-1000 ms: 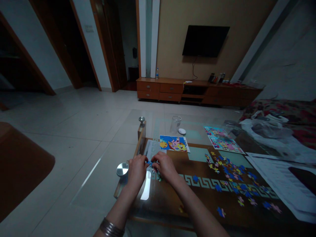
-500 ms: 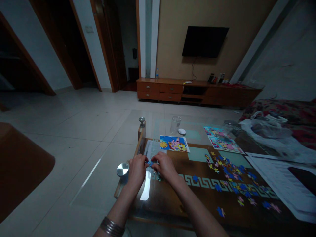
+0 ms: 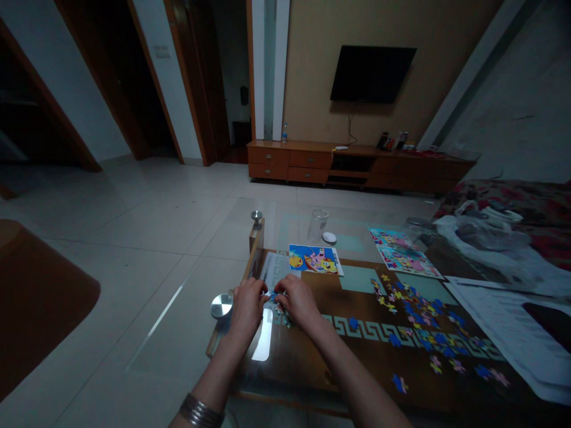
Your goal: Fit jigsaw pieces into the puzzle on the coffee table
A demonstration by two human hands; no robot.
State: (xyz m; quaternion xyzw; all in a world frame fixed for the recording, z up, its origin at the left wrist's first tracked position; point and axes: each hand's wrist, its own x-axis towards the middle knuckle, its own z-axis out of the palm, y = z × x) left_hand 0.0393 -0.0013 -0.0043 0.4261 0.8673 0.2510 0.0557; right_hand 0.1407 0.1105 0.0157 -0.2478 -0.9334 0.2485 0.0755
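Note:
Close together over the left end of the glass table (image 3: 307,368), my left hand (image 3: 248,302) and my right hand (image 3: 298,298) meet at small blue jigsaw puzzle pieces (image 3: 273,295). The fingers of both hands are closed in a pinch on these pieces; how the pieces join is too small to tell. A few more pieces (image 3: 286,321) lie just below the fingertips, partly hidden by my right hand. Just beyond my hands lies a colourful cartoon picture card (image 3: 316,260). Many loose puzzle pieces (image 3: 419,309) are scattered to the right of my right hand.
A clear jar (image 3: 318,224) and its white lid (image 3: 329,238) stand behind the card. Further right are a second cartoon sheet (image 3: 404,252), a plastic bag (image 3: 491,238), papers (image 3: 504,327) and a dark phone-like object (image 3: 551,321). Round metal fittings (image 3: 222,306) rise at the table's left edge.
Hardly anything differs. My fingers have shifted slightly around the blue puzzle pieces, and the view has moved a little.

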